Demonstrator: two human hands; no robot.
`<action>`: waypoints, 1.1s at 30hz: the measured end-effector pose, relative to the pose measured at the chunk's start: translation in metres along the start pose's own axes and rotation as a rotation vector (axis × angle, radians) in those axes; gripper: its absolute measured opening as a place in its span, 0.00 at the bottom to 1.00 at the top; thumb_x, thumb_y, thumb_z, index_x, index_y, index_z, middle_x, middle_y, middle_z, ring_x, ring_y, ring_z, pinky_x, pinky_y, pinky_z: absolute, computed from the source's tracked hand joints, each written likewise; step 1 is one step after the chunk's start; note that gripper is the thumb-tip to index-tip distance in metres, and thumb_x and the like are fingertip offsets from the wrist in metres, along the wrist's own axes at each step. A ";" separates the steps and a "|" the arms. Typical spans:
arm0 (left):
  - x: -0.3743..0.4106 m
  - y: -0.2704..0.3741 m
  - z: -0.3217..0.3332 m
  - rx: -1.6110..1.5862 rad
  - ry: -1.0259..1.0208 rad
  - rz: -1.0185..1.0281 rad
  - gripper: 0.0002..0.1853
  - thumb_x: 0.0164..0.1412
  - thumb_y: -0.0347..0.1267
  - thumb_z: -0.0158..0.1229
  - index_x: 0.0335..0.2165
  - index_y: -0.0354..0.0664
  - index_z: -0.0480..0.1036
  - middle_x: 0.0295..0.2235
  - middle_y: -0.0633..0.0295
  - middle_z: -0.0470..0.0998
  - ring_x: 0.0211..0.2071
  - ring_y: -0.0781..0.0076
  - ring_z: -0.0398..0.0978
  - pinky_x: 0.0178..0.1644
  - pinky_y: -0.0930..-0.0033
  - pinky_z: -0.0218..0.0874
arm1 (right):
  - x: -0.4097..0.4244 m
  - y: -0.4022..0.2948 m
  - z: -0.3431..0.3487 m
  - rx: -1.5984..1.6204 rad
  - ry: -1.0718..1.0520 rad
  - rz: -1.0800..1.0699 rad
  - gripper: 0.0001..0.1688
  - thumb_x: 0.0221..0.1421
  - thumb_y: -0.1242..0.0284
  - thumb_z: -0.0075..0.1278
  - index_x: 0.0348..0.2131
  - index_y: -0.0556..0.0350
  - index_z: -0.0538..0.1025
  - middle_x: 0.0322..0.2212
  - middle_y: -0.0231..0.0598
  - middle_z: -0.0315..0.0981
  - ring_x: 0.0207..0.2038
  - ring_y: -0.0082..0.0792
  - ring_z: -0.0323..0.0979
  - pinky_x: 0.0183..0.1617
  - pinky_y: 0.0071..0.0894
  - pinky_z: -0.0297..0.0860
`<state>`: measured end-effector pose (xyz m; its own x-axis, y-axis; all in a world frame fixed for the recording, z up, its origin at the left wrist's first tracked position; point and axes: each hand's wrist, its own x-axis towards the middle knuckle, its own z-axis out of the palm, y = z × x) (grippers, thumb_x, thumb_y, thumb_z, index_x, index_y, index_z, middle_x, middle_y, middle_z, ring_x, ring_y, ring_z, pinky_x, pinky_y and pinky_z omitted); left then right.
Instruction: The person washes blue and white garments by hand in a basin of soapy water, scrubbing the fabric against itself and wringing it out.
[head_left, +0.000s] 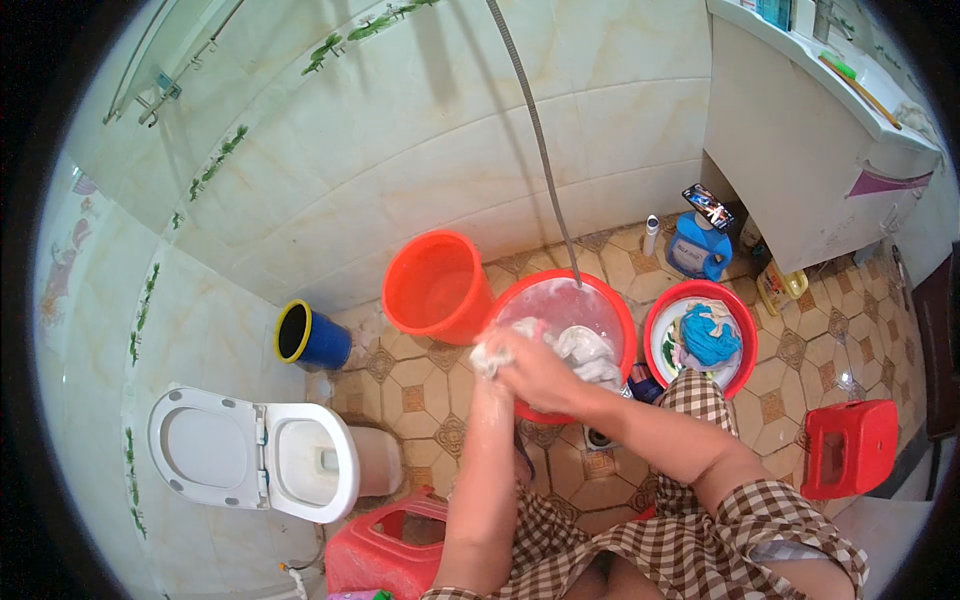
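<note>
My left hand (495, 336) and my right hand (541, 375) are together over the left side of a red basin (628, 322), both gripping a wet white cloth (491, 361). Some motion blur and the overlap of the hands hide part of the left fingers. Cloudy, sudsy water (555, 304) fills the basin. A bunched white garment (589, 352) lies in it at the right, partly above the water. From above, a grey flexible hose (541, 142) hangs down with its end at the basin's far side.
Left of the basin stand an orange-red bucket (435, 285), a blue bin (326, 341) and a toilet (349, 465). To its right are a smaller red basin (750, 352) with a blue cloth (709, 337), a blue jug (697, 247), a phone (709, 206) and a red stool (851, 450).
</note>
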<state>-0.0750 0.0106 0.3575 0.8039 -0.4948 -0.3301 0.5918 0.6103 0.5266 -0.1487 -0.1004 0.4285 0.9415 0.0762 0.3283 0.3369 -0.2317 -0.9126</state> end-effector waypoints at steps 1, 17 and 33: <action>-0.006 0.006 0.011 0.022 0.052 0.018 0.22 0.59 0.43 0.52 0.45 0.36 0.68 0.42 0.49 0.72 0.43 0.57 0.71 0.47 0.52 0.67 | -0.008 -0.004 0.006 -0.125 -0.012 -0.159 0.11 0.50 0.77 0.48 0.37 0.54 0.68 0.40 0.42 0.72 0.43 0.38 0.72 0.44 0.36 0.68; -0.022 -0.010 0.075 -0.173 0.156 -0.106 0.17 0.61 0.45 0.46 0.38 0.46 0.73 0.35 0.58 0.78 0.40 0.63 0.75 0.43 0.58 0.67 | 0.030 0.042 -0.027 -0.466 0.134 -0.303 0.11 0.47 0.73 0.45 0.35 0.56 0.72 0.35 0.44 0.72 0.41 0.47 0.69 0.46 0.45 0.63; 0.011 -0.025 -0.008 -0.732 -0.422 0.104 0.19 0.62 0.45 0.44 0.34 0.41 0.70 0.31 0.58 0.75 0.35 0.63 0.76 0.43 0.60 0.69 | 0.016 -0.003 0.023 -0.069 0.170 -0.171 0.12 0.42 0.74 0.55 0.31 0.52 0.71 0.27 0.43 0.67 0.35 0.44 0.69 0.45 0.38 0.64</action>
<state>-0.0804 -0.0048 0.3348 0.8527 -0.5148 0.0885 0.5223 0.8395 -0.1499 -0.1341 -0.0761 0.4311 0.8542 -0.0428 0.5181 0.4846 -0.2954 -0.8233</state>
